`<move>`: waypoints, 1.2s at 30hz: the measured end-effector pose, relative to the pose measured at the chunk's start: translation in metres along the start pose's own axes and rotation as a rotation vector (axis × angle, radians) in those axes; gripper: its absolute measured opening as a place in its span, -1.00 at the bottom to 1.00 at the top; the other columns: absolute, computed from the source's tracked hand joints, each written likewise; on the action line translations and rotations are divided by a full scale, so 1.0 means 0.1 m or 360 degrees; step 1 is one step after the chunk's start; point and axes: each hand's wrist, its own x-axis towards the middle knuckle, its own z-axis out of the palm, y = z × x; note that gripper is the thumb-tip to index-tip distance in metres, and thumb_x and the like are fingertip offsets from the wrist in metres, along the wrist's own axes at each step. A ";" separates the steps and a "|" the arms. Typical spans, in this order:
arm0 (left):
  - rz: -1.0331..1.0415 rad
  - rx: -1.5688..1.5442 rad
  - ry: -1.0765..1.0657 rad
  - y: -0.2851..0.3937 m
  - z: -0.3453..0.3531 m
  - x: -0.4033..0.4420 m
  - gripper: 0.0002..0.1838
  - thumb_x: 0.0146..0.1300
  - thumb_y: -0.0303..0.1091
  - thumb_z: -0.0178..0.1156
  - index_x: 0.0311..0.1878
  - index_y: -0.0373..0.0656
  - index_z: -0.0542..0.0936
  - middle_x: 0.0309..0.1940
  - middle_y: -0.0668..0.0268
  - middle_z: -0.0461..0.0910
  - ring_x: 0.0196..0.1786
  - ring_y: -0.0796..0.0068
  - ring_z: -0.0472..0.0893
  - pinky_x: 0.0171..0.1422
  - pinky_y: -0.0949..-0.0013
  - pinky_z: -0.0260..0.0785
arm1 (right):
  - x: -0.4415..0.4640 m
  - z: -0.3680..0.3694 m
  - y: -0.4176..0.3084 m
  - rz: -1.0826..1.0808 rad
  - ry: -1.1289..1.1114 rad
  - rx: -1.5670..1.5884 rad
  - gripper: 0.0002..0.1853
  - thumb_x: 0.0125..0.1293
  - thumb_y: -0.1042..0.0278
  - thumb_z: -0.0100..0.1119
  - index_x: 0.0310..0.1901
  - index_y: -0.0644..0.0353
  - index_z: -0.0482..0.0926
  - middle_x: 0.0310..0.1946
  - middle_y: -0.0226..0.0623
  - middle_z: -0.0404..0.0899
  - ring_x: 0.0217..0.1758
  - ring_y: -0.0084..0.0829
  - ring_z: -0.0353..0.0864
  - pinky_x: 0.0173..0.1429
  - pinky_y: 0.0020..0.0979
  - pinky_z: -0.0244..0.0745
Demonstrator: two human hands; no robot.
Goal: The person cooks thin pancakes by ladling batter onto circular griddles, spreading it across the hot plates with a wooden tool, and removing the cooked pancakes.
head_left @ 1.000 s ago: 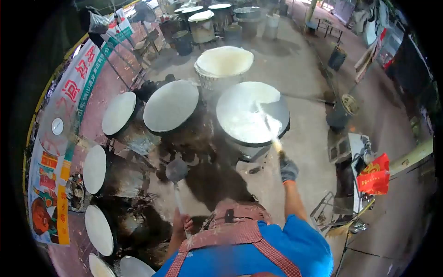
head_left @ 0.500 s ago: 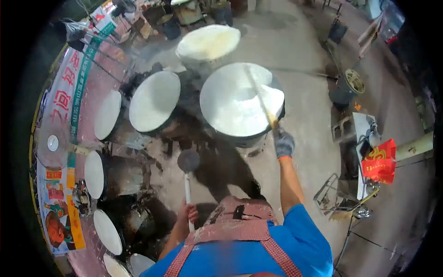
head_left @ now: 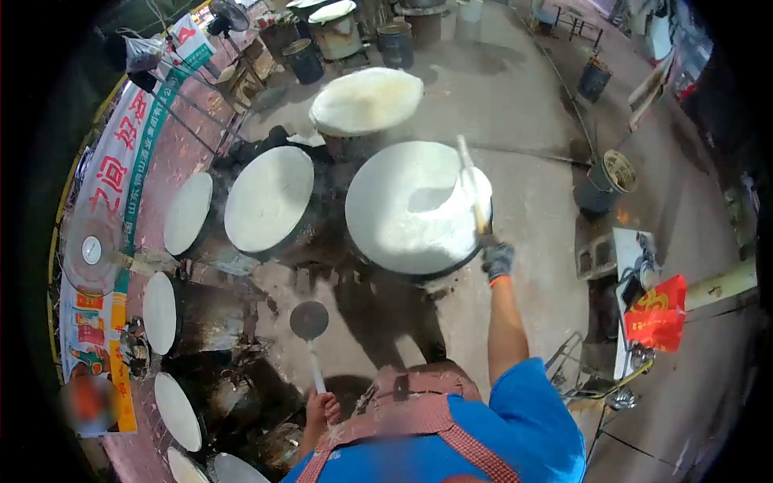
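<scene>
My right hand (head_left: pixel 498 261), in a dark glove, grips the handle of a long pale spreader (head_left: pixel 475 189). That tool lies over the right side of a large round griddle (head_left: pixel 366 193) covered mostly by white batter (head_left: pixel 415 229), with a greyer patch near the middle. My left hand (head_left: pixel 324 407) is bare and closed round the light handle of a ladle (head_left: pixel 309 320), whose dark round head is held above the floor, lower left of the griddle.
Several more round griddles with pale sheets (head_left: pixel 270 199) curve down the left side. Beyond the large griddle is another pale round sheet (head_left: pixel 367 101). At the right stand a bucket (head_left: pixel 597 187) and a small table (head_left: pixel 626 241) with a red bag (head_left: pixel 657 312).
The spreader has swung to the griddle's right side, and batter covers more of the surface there. The ladle has shifted slightly in my left hand. The camera view has moved too.
</scene>
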 end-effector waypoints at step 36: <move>0.0256 0.0413 -0.0141 1.39 1.87 1.25 -0.84 0.09 -0.44 -0.03 -0.38 0.03 0.20 -0.78 0.51 0.04 -0.81 0.68 0.06 -0.79 0.55 -0.06 | -2.09 -1.89 -2.03 -0.0028 0.0062 -0.0733 -0.57 0.15 -0.21 -0.24 -0.22 -0.16 0.53 -0.56 -0.08 0.49 -0.50 -0.07 0.50 -0.40 -0.11 0.37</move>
